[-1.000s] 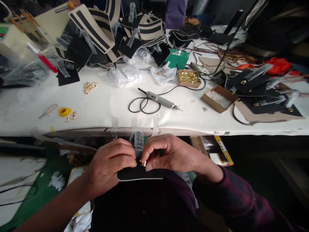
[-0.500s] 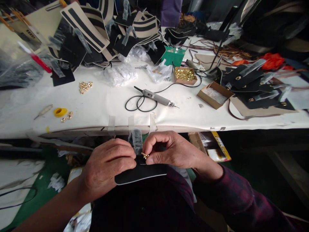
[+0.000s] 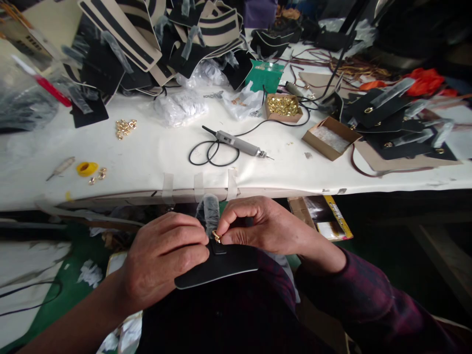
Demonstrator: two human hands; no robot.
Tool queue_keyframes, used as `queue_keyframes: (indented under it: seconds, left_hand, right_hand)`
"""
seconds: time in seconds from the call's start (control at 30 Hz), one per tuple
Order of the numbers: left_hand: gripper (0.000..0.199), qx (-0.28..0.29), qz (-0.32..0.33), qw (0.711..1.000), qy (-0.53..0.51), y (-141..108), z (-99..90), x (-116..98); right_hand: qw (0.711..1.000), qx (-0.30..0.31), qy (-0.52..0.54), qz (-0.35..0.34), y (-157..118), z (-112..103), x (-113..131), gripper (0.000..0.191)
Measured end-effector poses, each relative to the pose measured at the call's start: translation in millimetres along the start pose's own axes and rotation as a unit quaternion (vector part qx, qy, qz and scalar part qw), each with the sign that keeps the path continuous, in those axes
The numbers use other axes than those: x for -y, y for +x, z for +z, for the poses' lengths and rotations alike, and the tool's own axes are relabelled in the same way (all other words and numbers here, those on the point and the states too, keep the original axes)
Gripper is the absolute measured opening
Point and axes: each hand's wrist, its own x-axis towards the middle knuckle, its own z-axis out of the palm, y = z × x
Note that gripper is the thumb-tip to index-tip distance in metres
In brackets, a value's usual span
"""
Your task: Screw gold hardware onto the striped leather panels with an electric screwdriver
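My left hand is closed on the left part of a black leather panel held over my lap, its thumb hidden beneath. From the panel's far side rises a strap wrapped in clear film. Between the thumb and forefinger of my right hand is a small gold metal fitting, pinched against the panel where the strap meets it. Whether the fitting is fastened to the strap I cannot tell. On the table beyond lie a small pile of gold fittings and a grey electric screwdriver with a looped black cable.
Black and striped panels are heaped at the back left. A box of gold pieces and an open cardboard box stand to the right, near more black panels. A yellow tape roll and an awl-like tool lie left.
The gold fitting has turned and shifted slightly left in my right fingers, closer to the strap. My left hand keeps its hold on the panel. The view has tilted a little.
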Motion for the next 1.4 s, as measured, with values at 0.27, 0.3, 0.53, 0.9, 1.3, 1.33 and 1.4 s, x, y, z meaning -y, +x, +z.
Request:
queue_keyframes:
  seconds: [0.27, 0.3, 0.53, 0.9, 1.3, 1.33, 1.4]
  left_hand:
    - [0.012, 0.009, -0.01, 1.0, -0.013, 1.2, 0.2, 3.2]
    - [0.012, 0.008, -0.009, 1.0, -0.015, 1.0, 0.4, 3.2]
    - [0.012, 0.003, -0.016, 1.0, -0.018, 5.7, 3.2, 0.8]
    - [0.012, -0.006, -0.023, 1.0, -0.014, 8.8, 3.6, 2.6]
    - [0.015, -0.028, -0.029, 0.999, -0.028, 5.2, 12.1, 4.5]
    - [0.016, -0.034, -0.035, 0.998, -0.029, 4.4, 13.0, 4.0]
    - [0.017, -0.042, -0.048, 0.998, -0.028, 3.6, 14.1, 2.6]
  right_hand:
    - [0.997, 0.034, -0.063, -0.022, 3.8, -8.5, 6.1, 0.012]
    - [0.997, 0.037, -0.063, -0.02, 4.4, -9.0, 6.5, 0.012]
    - [0.996, 0.077, -0.037, 0.015, 9.1, -11.7, 5.4, 0.018]
    - [0.996, 0.073, -0.015, 0.04, 10.8, -16.5, 4.5, 0.02]
    - [0.998, 0.052, -0.044, 0.016, 7.0, -12.7, 4.8, 0.013]
    - [0.998, 0.046, -0.036, 0.021, 6.9, -11.8, 3.5, 0.013]
    - [0.999, 0.032, -0.013, 0.03, 6.7, -9.7, 0.0, 0.014]
